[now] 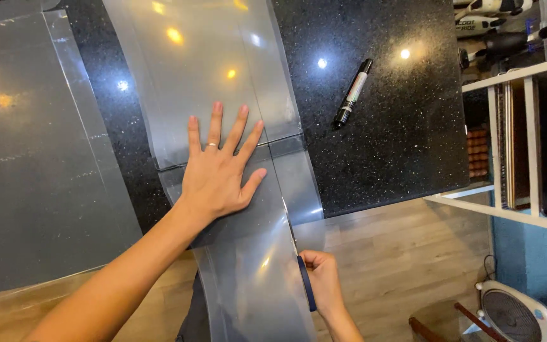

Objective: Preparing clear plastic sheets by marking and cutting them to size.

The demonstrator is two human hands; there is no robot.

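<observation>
My left hand [220,166] lies flat, fingers spread, on a strip of clear plastic film [210,69] that runs down a black speckled countertop [387,126] and hangs over its near edge. A ring sits on one finger. My right hand [321,278] is closed around a dark blue-handled cutter [306,282] at the right edge of the overhanging film, below the counter edge. The blade points up along the film's edge. A line across the film shows just above my left fingers' base.
A black and white marker pen [352,93] lies on the counter to the right of the film. A second large clear sheet [26,158] covers the counter at left. White railing [527,145] stands at right, a white fan [515,313] on the wooden floor.
</observation>
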